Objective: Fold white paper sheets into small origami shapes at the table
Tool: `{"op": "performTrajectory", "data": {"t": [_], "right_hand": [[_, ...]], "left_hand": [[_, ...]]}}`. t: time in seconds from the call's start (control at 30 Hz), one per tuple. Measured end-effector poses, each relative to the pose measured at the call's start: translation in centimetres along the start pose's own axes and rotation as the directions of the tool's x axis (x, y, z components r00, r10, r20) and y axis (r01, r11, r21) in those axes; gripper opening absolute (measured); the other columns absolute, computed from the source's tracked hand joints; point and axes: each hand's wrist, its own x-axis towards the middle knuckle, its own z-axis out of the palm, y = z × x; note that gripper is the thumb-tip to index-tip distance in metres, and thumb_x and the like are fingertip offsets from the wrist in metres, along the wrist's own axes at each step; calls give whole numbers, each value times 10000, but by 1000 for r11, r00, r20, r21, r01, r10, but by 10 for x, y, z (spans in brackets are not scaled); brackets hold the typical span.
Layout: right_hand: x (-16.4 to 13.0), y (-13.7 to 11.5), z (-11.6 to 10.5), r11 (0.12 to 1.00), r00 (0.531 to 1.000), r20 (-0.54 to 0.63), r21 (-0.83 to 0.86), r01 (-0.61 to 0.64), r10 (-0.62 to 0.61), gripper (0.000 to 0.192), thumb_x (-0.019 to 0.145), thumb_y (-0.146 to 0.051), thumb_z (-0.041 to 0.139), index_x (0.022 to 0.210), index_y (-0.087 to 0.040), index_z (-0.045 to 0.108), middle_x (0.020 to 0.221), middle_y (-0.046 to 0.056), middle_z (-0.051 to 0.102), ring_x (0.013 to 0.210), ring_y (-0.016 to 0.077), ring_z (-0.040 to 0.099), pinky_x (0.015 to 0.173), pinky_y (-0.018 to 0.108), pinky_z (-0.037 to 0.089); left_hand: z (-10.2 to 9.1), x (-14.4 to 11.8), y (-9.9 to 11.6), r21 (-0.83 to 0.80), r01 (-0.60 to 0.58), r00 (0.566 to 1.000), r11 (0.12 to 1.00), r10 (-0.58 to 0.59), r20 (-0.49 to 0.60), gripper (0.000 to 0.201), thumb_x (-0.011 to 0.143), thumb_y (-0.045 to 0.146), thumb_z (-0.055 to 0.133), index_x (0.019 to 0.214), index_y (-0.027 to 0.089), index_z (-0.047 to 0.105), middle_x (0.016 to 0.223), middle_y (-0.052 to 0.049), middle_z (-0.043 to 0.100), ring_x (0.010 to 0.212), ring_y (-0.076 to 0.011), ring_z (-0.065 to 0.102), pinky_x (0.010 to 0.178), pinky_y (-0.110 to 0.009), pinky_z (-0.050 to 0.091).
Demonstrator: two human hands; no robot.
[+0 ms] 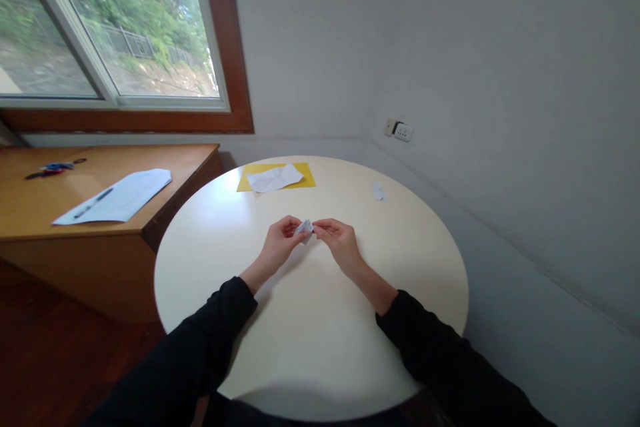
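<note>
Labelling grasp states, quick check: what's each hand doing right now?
Left hand: closed, pinching the small folded white paper piece.
Right hand: closed, pinching the same paper piece from the other side.

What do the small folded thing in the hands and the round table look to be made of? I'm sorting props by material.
The folded piece, pinched between the left hand and right hand, looks like thin white paper: matte, with sharp creases. The round table looks like smooth cream laminate or painted board with a soft sheen; which one cannot be told.
</note>
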Motion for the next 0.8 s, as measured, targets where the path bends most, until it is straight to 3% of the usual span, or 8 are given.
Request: {"op": "performTrajectory", "data": {"t": [0.47, 0.8], "right_hand": [[2, -1, -2, 995, 997, -4, 53, -80, 81, 191, 589, -300, 683, 739, -182, 670, 711, 32, 677, 685, 152, 613, 655, 287, 468], [4, 2, -4, 998, 999, -9, 47, -52, 52, 137, 591, -261, 661, 708, -190, 657, 681, 11, 674, 672, 153, 609, 685, 304, 477]], "left_hand": [[-3, 1, -2, 49, -18, 999, 999, 17, 31, 241, 595, 301, 721, 712, 141, 583, 667, -12, 604, 626, -126, 559, 608, -259, 455], [-5, 2, -4, 186, -108, 994, 977, 109, 5, 191, 626, 315, 692, 685, 156, 604, 680, -24, 620, 652, -133, 553, 650, -261, 428]]}}
